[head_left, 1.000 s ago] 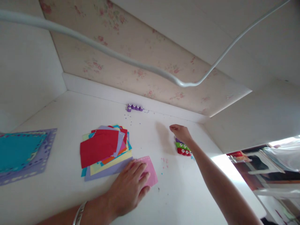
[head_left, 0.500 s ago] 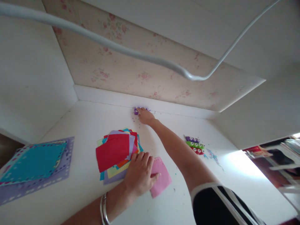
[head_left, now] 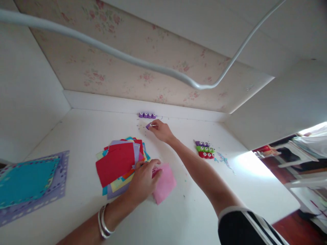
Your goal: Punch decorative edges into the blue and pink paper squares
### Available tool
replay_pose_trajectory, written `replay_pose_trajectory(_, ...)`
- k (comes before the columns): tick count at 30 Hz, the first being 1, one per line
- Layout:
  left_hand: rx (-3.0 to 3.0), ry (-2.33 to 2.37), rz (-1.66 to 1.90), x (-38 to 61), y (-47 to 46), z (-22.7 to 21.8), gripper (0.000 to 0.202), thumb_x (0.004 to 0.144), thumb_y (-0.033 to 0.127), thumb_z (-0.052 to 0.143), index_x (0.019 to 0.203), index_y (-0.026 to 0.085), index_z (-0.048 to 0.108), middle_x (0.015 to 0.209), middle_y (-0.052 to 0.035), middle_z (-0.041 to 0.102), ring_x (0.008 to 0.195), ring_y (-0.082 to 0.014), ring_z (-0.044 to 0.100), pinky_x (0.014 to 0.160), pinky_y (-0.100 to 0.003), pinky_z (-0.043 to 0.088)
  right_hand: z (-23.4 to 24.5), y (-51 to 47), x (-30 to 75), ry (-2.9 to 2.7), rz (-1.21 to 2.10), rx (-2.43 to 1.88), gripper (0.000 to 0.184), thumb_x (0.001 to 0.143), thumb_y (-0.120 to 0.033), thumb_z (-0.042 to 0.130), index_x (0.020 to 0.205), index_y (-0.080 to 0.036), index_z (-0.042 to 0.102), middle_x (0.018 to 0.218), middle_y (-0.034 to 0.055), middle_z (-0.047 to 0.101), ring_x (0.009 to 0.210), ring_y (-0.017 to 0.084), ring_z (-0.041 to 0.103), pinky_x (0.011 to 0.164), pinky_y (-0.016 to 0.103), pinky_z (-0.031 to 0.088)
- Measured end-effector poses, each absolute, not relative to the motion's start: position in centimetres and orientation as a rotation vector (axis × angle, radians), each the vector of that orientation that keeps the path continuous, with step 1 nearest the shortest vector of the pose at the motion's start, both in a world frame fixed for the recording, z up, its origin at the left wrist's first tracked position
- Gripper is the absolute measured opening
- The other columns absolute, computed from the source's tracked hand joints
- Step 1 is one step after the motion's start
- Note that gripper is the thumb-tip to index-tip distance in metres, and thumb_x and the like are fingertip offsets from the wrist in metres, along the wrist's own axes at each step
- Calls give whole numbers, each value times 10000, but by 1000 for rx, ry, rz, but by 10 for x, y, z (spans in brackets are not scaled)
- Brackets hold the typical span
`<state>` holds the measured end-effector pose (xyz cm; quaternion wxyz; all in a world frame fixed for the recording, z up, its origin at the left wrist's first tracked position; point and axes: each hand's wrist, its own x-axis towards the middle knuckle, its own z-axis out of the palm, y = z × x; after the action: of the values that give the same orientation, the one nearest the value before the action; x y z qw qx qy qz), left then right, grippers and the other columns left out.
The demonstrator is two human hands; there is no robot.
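Observation:
My right hand (head_left: 160, 130) grips a small purple craft paper punch (head_left: 149, 126) with a white round top, just in front of the back ledge. Behind it, several purple punches (head_left: 145, 115) stand in a row against that ledge. Closer to me, my left hand (head_left: 144, 178) has its fingers curled on the left edge of a pink sheet of paper (head_left: 166, 183). The fingers cover part of that edge. Left of this hand lies a loose pile of coloured paper, with a red sheet (head_left: 116, 163) on top.
More punches in purple, green (head_left: 205, 149) and red rows stand to the right, beside scattered paper bits (head_left: 223, 159). At far left lie blue sheets (head_left: 28, 182) with punched borders on a purple one. A white cable (head_left: 153, 68) hangs across the upper view.
My right hand has drawn one purple punch out of the row, towards me. The left hand's fingers have curled onto the pink paper. The whole view has shifted slightly.

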<state>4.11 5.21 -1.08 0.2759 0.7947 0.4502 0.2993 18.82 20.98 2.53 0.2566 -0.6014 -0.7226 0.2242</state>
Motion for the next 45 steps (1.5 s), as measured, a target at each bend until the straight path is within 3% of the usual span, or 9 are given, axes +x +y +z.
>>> replay_pose_trajectory(5, 2109, 1174, 819, 42, 55, -14, 191, 914, 286, 554, 1081, 223, 619, 1082, -43, 710, 1016, -223, 638, 962, -418, 381, 11, 118, 246, -1416, 921, -1398, 386, 809, -394, 672, 1144, -225, 580, 1007, 54, 718, 931, 184, 674, 845, 331, 511)
replay_pose_trajectory(9, 2077, 1184, 792, 45, 57, -13, 135, 912, 302, 562, 973, 240, 665, 980, -11, 729, 949, -211, 647, 916, -392, 390, -10, 57, 267, -1247, 1031, -1353, 275, 795, -369, 701, 1021, -219, 659, 960, 54, 734, 897, 196, 684, 832, 346, 529)
replay_pose_trajectory(12, 2031, 1195, 784, 46, 57, -9, 145, 921, 315, 546, 937, 244, 671, 935, 9, 732, 916, -194, 648, 898, -374, 385, -21, 36, 266, -1260, 1017, -1344, 245, 808, -337, 696, 1029, -232, 677, 994, 58, 734, 904, 198, 684, 840, 353, 532)
replay_pose_trajectory(22, 1930, 1225, 765, 46, 59, 1, 162, 916, 317, 533, 933, 234, 672, 897, 10, 730, 870, -173, 651, 873, -325, 402, -21, 35, 259, -1315, 1031, -1362, 257, 809, -311, 700, 1047, -217, 682, 1005, 78, 734, 887, 213, 692, 798, 346, 552)
replay_pose_trajectory(45, 1850, 1257, 763, 46, 60, 1, 159, 900, 312, 538, 914, 241, 680, 878, 11, 733, 850, -176, 653, 863, -311, 425, -23, 33, 261, -1556, 828, -1369, 235, 833, -272, 676, 1067, -248, 678, 1118, 84, 686, 1011, 227, 658, 895, 391, 540)
